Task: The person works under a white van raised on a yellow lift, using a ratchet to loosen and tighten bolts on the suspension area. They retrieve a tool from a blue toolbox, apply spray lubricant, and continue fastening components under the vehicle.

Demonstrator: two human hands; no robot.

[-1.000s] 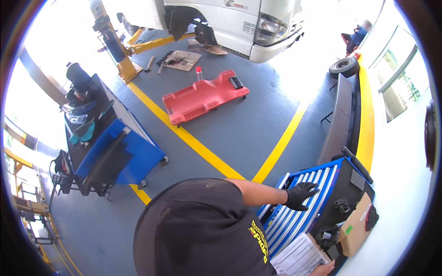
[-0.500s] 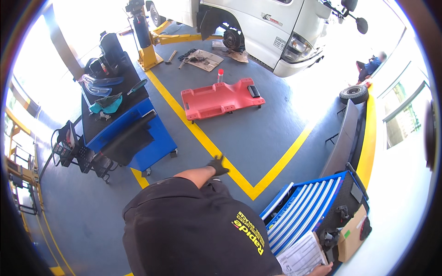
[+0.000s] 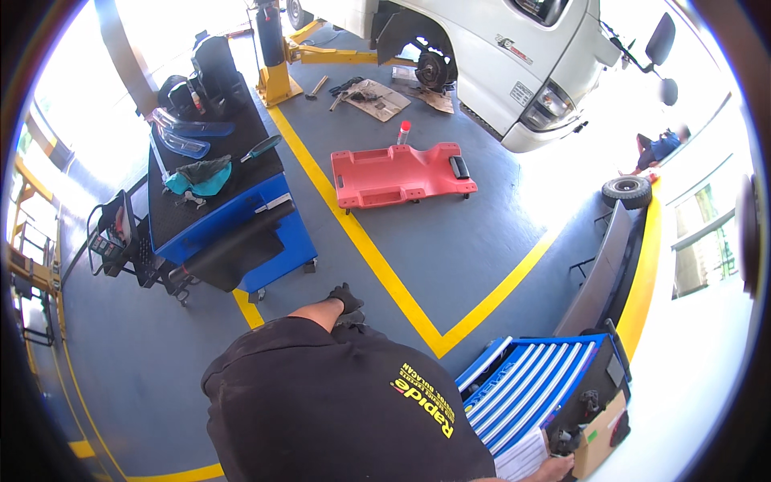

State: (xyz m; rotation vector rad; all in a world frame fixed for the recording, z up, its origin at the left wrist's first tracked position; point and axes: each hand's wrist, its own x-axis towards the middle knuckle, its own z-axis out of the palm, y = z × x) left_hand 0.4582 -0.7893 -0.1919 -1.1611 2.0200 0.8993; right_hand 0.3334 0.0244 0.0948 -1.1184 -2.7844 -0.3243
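Observation:
My left hand (image 3: 347, 299), in a dark glove, hangs in front of my black shirt over the grey floor. Its fingers are slightly apart and no object shows in it. At the lower right, my bare right hand (image 3: 554, 468) is closed at the lower corner of a printed paper sheet (image 3: 520, 456), partly cut off by the frame edge. Close to its fingertips are a small black part (image 3: 564, 439) and an open cardboard box (image 3: 601, 438). These lie on the top of a blue tool cabinet (image 3: 526, 377) with silver drawer handles.
A red creeper (image 3: 401, 178) and a red-capped spray can (image 3: 404, 131) stand on the floor ahead. Beyond is a raised white van (image 3: 514, 48) by a yellow lift post (image 3: 277, 80). A blue workbench (image 3: 281, 241) stands left. A tyre (image 3: 626, 189) lies right, near a seated person (image 3: 660, 146).
My left hand has drawn back toward my body and to the left, its fingers less spread. My right hand stays by the paper sheet. The whole view has shifted slightly.

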